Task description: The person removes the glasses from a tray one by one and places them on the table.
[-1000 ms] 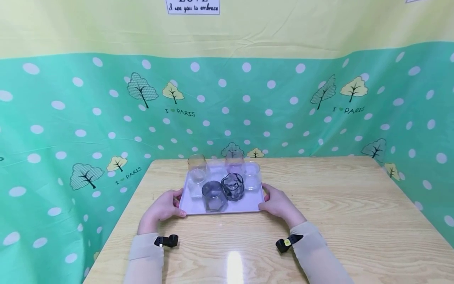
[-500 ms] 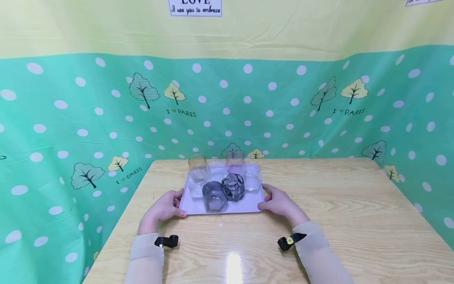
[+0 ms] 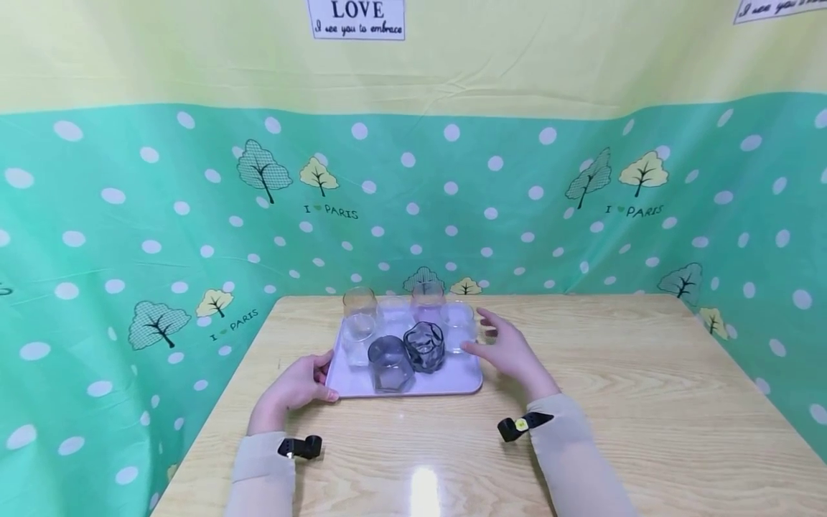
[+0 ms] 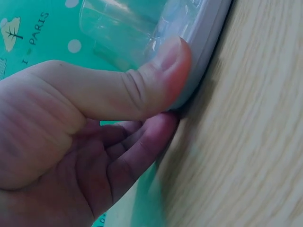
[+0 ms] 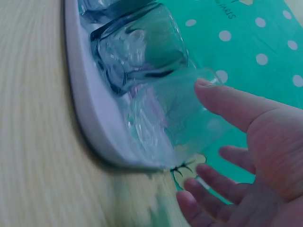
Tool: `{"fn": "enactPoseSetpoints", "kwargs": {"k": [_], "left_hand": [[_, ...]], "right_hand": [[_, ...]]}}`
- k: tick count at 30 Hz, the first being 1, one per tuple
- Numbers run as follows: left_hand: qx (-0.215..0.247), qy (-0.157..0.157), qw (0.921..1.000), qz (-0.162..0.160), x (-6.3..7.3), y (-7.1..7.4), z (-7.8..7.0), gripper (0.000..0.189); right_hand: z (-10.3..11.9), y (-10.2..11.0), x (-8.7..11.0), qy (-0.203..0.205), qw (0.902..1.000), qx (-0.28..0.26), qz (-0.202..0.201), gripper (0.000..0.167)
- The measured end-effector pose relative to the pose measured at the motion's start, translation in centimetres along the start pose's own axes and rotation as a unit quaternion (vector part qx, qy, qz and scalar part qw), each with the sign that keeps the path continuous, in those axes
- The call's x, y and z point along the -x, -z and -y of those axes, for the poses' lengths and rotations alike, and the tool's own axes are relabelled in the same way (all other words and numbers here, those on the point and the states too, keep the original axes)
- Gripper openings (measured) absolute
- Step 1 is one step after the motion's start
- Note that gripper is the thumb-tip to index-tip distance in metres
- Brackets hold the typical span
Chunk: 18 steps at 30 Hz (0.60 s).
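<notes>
A pale lilac tray (image 3: 446,385) lies on the table with several drinking glasses on it. My left hand (image 3: 298,384) grips its left front corner; in the left wrist view the thumb (image 4: 163,71) lies on the rim and the fingers curl in beneath. My right hand (image 3: 509,352) is at the tray's right side, fingers spread around a clear glass (image 3: 460,330). In the right wrist view the thumb overlaps this clear glass (image 5: 170,118) near its rim, the other fingers apart from it. In front stand a smoky grey glass (image 3: 390,366) and a dark wavy glass (image 3: 424,348).
Behind them are an amber-tinted glass (image 3: 359,300), a pink-tinted glass (image 3: 428,303) and more clear glasses, one a clear glass (image 3: 359,341) at the left. The wooden table (image 3: 614,373) extends right and forward. A green dotted curtain (image 3: 491,187) encloses the back and sides.
My right hand has let go of the tray's right front corner and moved back to the clear glass, its fingers spreading. The left hand keeps its grip. The head view has tilted slightly up.
</notes>
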State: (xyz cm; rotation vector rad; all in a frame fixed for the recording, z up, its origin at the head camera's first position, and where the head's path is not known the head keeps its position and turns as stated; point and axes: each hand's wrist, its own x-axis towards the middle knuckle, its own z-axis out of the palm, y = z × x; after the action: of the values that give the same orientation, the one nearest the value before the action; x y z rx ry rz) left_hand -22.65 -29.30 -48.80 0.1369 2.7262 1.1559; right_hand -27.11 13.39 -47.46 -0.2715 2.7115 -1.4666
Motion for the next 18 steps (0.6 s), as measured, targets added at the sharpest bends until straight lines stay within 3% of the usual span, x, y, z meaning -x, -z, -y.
{"fn": "enactPoseSetpoints", "kwargs": {"k": [6,18], "left_hand": [[-0.020,-0.016,0.9995,-0.020,0.0,-0.3,0.1,0.102],[0.004,-0.029,0.9996,0.003,0.1,0.3,0.5,0.108]], "right_hand": [[0.5,-1.2,-0.7,0.033,0.9990,0.001,-0.030,0.095],[0.7,-2.3,-1.3,0.037,0.9982,-0.018,-0.043,0.096]]}}
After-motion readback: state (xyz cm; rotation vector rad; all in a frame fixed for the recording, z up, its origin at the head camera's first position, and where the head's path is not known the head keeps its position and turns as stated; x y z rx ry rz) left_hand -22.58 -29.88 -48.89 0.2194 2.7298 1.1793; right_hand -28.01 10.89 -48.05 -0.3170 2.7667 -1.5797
